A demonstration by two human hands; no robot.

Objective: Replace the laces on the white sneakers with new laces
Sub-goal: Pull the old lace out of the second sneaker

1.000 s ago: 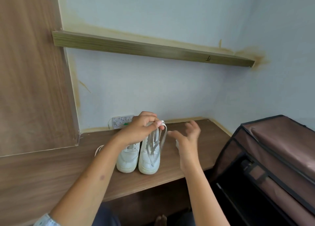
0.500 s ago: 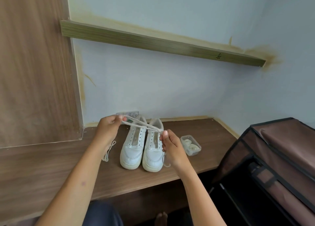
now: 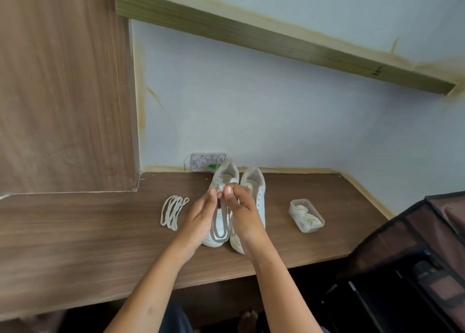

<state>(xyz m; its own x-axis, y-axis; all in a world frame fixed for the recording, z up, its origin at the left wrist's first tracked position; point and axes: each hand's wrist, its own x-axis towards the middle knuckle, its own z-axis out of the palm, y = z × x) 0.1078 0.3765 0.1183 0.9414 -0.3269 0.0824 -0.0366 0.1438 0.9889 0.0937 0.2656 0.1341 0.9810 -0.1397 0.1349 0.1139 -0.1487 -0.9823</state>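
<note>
Both the left hand [image 3: 201, 214] and right hand [image 3: 242, 213] pinch a lace [image 3: 221, 228] above the sneakers [image 3: 255, 181]. It looks light and floppy, so it is likely best held near its ends.

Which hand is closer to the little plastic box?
Right. The right hand is over the sneakers, on the side toward the plastic box. The left hand is farther away, beside it.

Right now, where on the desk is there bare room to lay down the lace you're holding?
Bare wood lies between the sneakers and the plastic box, and right of that box to the desk edge. Left of the coiled lace is a wide bare stretch. It is crowded in the middle, where both hands pinch the lace over the shoes.
</note>
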